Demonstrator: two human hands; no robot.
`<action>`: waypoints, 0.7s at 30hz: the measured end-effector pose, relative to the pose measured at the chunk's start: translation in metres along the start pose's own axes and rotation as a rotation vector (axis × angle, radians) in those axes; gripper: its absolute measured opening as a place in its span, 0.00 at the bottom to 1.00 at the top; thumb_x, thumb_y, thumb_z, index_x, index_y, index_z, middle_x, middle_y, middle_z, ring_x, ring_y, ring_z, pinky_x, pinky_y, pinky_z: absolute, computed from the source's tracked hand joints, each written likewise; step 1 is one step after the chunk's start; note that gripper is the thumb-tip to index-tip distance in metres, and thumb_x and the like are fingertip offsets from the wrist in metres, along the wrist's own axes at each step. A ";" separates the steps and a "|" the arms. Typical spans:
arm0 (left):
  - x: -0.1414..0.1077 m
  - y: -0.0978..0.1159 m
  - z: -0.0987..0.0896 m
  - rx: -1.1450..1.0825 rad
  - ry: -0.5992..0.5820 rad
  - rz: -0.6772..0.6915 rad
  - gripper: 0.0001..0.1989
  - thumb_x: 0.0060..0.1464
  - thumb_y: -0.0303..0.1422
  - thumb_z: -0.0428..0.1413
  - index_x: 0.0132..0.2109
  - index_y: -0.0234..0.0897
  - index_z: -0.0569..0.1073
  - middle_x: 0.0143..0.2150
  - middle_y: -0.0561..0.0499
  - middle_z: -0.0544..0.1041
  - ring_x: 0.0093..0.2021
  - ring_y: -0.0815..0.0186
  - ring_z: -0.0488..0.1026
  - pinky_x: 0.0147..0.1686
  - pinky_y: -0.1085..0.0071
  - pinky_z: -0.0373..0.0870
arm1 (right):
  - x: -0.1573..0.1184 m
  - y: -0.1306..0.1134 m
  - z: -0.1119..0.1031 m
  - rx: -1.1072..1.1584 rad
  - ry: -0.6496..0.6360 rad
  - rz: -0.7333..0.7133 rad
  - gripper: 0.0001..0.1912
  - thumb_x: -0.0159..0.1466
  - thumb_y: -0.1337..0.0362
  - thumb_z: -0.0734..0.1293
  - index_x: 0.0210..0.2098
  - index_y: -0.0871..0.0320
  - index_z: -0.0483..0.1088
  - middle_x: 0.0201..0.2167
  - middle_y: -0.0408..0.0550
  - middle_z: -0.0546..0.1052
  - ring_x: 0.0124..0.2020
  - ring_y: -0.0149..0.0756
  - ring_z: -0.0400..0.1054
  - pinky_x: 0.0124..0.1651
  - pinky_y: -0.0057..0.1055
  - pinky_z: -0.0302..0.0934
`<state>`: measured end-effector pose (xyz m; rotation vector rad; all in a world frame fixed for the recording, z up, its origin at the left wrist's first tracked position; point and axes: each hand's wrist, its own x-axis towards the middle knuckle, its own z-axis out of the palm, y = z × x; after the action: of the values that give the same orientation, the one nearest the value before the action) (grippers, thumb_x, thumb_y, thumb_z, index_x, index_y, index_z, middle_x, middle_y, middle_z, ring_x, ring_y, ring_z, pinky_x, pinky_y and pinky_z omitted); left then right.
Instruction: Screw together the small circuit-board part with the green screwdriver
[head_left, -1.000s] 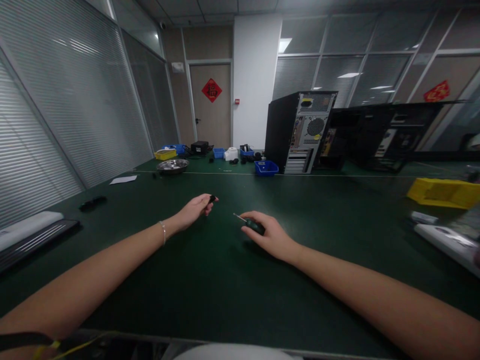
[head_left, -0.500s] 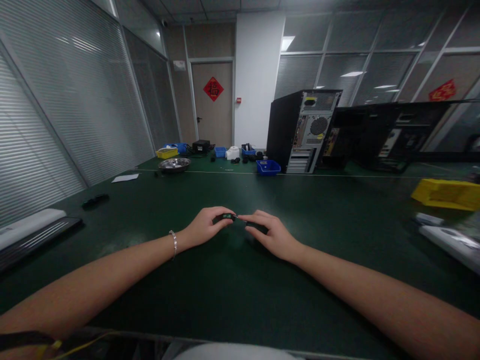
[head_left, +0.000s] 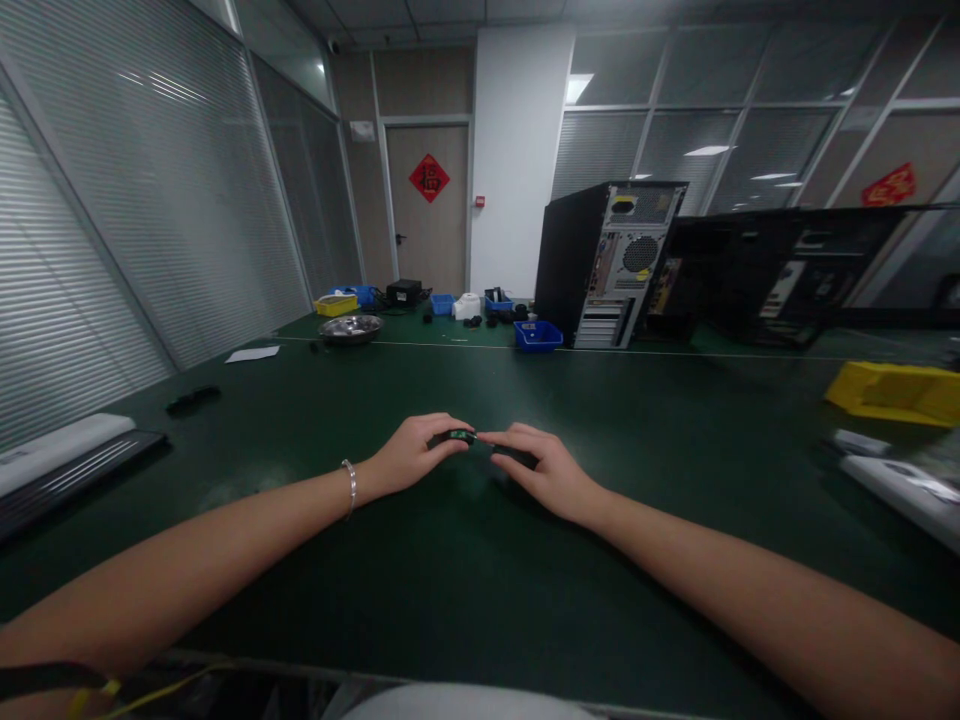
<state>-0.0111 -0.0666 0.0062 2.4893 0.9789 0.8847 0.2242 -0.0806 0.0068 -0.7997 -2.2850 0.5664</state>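
Note:
Over the middle of the dark green table (head_left: 420, 580), my left hand (head_left: 414, 452) pinches a small dark part (head_left: 461, 436) with a green patch between thumb and fingers. To its right, my right hand (head_left: 546, 465) is closed round a slim dark tool (head_left: 517, 455). The right index finger reaches toward the small part, and a thin tip lies between the two hands. Whether that tip touches the part is too small to tell.
A black computer tower (head_left: 574, 265) stands at the back, beside a blue tray (head_left: 538, 336). A metal bowl (head_left: 350, 329) sits back left. Keyboards (head_left: 75, 470) lie at the left edge, a yellow bin (head_left: 892, 390) at the right.
The small part in my left hand has turned slightly and shows more of its green side. Both hands otherwise keep nearly the same place; the whole view has shifted a little.

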 end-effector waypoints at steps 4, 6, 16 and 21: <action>0.000 0.000 0.000 -0.008 -0.004 0.005 0.12 0.59 0.35 0.50 0.48 0.40 0.72 0.42 0.49 0.75 0.42 0.64 0.71 0.42 0.69 0.66 | 0.000 0.000 -0.001 0.022 -0.032 0.006 0.18 0.65 0.64 0.61 0.55 0.50 0.65 0.39 0.46 0.72 0.38 0.35 0.66 0.41 0.31 0.61; 0.000 0.000 0.000 -0.014 -0.007 0.008 0.12 0.58 0.35 0.50 0.48 0.40 0.72 0.42 0.49 0.75 0.42 0.64 0.71 0.42 0.69 0.66 | 0.000 0.000 -0.002 0.026 -0.038 0.008 0.18 0.65 0.64 0.61 0.55 0.50 0.65 0.39 0.47 0.72 0.39 0.35 0.66 0.42 0.31 0.61; -0.001 0.001 -0.001 -0.042 -0.007 0.047 0.12 0.58 0.34 0.50 0.48 0.39 0.72 0.43 0.49 0.76 0.43 0.64 0.71 0.45 0.69 0.65 | 0.000 0.001 -0.001 0.011 -0.061 0.014 0.16 0.65 0.63 0.62 0.53 0.52 0.67 0.37 0.46 0.73 0.37 0.35 0.66 0.39 0.30 0.60; -0.001 0.001 0.001 -0.026 -0.009 0.042 0.12 0.59 0.35 0.50 0.48 0.39 0.72 0.43 0.48 0.76 0.42 0.64 0.71 0.44 0.68 0.65 | 0.000 0.001 0.000 0.009 -0.047 0.009 0.16 0.65 0.63 0.62 0.53 0.52 0.67 0.38 0.47 0.73 0.38 0.35 0.66 0.41 0.31 0.60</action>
<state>-0.0109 -0.0676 0.0055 2.4986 0.9101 0.8930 0.2245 -0.0795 0.0065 -0.8010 -2.3208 0.6050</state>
